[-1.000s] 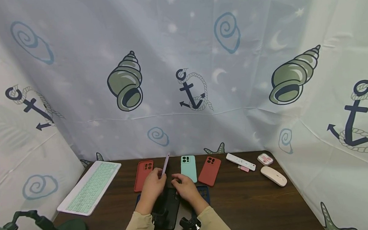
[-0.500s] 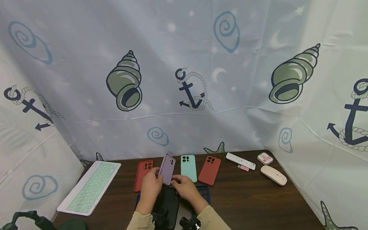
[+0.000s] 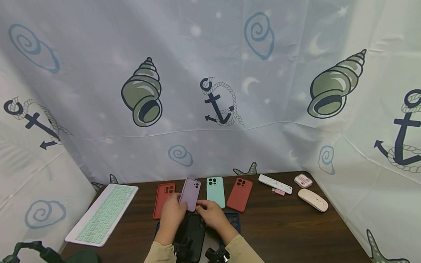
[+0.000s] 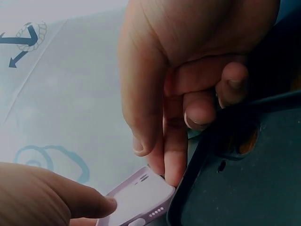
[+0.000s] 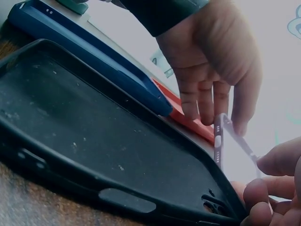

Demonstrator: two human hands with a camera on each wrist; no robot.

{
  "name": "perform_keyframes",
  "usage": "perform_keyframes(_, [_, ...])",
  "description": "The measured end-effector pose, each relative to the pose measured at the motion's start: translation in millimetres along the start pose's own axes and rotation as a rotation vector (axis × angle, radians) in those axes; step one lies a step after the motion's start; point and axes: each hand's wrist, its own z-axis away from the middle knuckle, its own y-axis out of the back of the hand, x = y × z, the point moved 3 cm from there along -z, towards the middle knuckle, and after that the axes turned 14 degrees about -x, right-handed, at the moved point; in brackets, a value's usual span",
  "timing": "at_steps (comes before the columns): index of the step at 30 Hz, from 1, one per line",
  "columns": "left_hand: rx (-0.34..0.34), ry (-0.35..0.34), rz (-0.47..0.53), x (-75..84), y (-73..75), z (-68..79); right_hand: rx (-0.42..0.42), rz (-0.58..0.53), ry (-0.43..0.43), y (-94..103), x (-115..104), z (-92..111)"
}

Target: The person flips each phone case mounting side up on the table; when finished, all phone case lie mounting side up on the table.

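A purple phone case (image 3: 190, 194) is held tilted up at the middle of the desk. My left hand (image 3: 173, 214) pinches its left side, and in the left wrist view the left thumb (image 4: 109, 203) lies on its face. At its lower right corner are the fingertips of my right hand (image 3: 212, 214), loosely bent; the right wrist view has that thumb (image 5: 270, 162) by the edge. Below both hands lies a black phone case (image 3: 193, 240), hollow side up. A blue phone case (image 5: 99, 52) rests beside it, partly hidden by the left arm in the head view.
Behind the hands lie a red phone case (image 3: 163, 201), a mint one (image 3: 215, 191) and another red one (image 3: 239, 195). Another blue case (image 3: 233, 219) is by the right wrist. A keyboard (image 3: 103, 214) sits left; a white stick (image 3: 275, 184) and mouse (image 3: 313, 200) sit right.
The purple phone case has turned from edge-on to broad side toward the head camera, its lower end coming near the right fingertips. Left fingers shifted slightly along it; the right hand has hardly moved.
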Motion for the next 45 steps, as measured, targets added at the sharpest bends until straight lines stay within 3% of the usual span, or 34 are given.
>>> perform_keyframes(4, [0.003,-0.007,-0.057,-0.4,-2.4,0.8,0.002,0.001,-0.003,-0.3,0,1])
perform_keyframes(11, [0.016,0.003,-0.073,1.0,-2.6,2.7,-0.004,0.002,-0.001,0.0,-1,2])
perform_keyframes(19, [-0.066,0.034,-0.182,-0.9,-6.8,2.2,0.001,0.027,0.014,1.4,0,1])
perform_keyframes(30, [-0.093,0.055,-0.166,-0.5,-7.3,3.0,0.000,0.021,0.013,0.6,1,0])
perform_keyframes(33, [-0.081,0.050,-0.149,2.0,-5.8,2.5,0.003,-0.034,0.020,1.8,-2,2])
perform_keyframes(36, [-0.057,0.023,-0.125,7.7,-3.2,1.9,-0.009,-0.173,0.060,6.2,-6,4])
perform_keyframes(41, [-0.046,-0.099,-0.039,30.2,-1.7,4.1,-0.024,-0.446,0.124,24.3,-9,9])
perform_keyframes(45, [-0.098,-0.195,0.085,49.1,-13.5,6.4,0.043,-0.466,0.087,50.7,-5,17])
